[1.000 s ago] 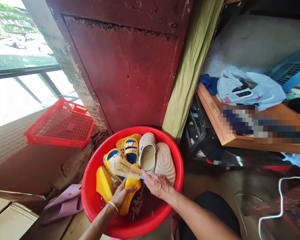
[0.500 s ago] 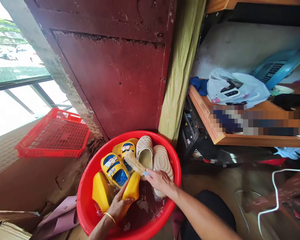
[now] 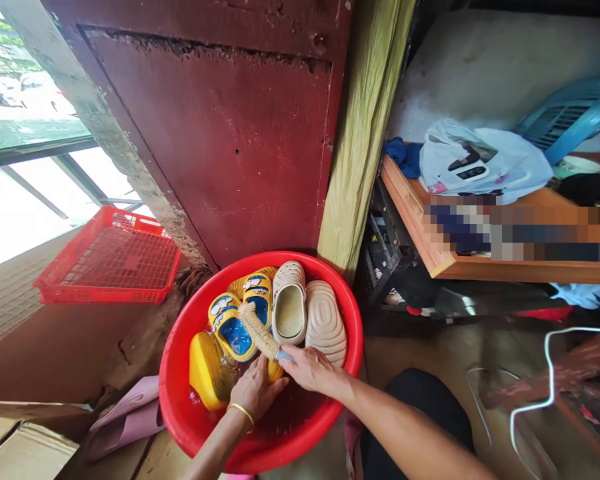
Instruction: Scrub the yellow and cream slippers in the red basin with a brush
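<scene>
Your two hands meet over a red plastic basin (image 3: 173, 400) at the foot of a maroon door (image 3: 220, 153). Your left hand (image 3: 254, 388), a gold bangle (image 3: 243, 412) at its wrist, grasps a yellow clog (image 3: 275, 371) in the basin, mostly covered by your fingers; that grip probably steadies it against the bristles. Your right hand (image 3: 311, 368) is closed around the blue handle of a scrub brush (image 3: 260, 331), whose head slants away over a yellow-and-blue clog (image 3: 235, 330); whether the two touch cannot be told. Beyond lie a second yellow-and-blue clog (image 3: 257, 290), an upright beige clog (image 3: 290, 308) and an overturned beige clog (image 3: 325, 320), with a yellow shoe (image 3: 205, 373) tipped near the left wall. Grouped toward the far side, they seem set there to give you working room nearer your body, where dark water shows. The near rim passes beneath both forearms and limits how low your wrists can drop. Outside it, a red mesh basket (image 3: 130, 263) and mauve slippers (image 3: 127, 417) flank your left; a wooden tabletop (image 3: 530, 272) bearing a plastic bag (image 3: 485, 160) stands off to your right.
</scene>
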Motion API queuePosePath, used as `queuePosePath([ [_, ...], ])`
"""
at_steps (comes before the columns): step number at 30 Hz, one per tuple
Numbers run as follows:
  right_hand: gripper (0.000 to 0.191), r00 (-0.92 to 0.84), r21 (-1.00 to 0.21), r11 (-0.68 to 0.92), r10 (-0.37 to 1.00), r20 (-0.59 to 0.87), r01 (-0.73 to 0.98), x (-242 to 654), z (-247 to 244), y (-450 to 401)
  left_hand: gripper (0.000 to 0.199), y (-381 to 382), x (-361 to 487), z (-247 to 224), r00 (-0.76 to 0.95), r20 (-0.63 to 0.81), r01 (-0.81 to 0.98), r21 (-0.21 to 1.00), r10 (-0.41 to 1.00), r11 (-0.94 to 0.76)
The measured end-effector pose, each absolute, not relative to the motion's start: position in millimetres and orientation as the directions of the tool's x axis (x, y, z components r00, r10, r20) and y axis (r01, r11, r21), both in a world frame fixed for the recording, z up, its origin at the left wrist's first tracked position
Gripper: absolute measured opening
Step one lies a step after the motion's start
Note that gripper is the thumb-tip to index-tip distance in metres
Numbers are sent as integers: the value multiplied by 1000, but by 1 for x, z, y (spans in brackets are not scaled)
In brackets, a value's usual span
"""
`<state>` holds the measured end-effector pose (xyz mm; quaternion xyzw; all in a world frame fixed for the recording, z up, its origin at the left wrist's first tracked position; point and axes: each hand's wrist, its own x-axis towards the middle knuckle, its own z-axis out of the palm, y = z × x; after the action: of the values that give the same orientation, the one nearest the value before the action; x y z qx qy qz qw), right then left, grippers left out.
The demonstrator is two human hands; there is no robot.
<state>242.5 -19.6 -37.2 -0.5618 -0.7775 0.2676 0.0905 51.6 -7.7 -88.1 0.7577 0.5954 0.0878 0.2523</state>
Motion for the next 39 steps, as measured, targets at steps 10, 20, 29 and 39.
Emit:
queuePosePath([
  [10, 39, -369, -524, 311, 929, -7, 793, 250, -20, -20, 52, -4, 16, -29, 239, -223, 308, 940, 945, 144],
  [20, 38, -303, -536, 271, 952, 28, 799, 246, -31, -22, 61, 3, 6, -12, 61, -279, -207, 936, 959, 285],
  [29, 36, -274, -450, 203, 957, -97, 870, 242, -45, -26, 48, 16, -6, -3, -114, -314, -456, 860, 943, 231],
  [39, 31, -246, -385, 155, 949, -197, 910, 245, -50, -28, 49, 22, -27, 27, -254, -281, -575, 813, 925, 89],
])
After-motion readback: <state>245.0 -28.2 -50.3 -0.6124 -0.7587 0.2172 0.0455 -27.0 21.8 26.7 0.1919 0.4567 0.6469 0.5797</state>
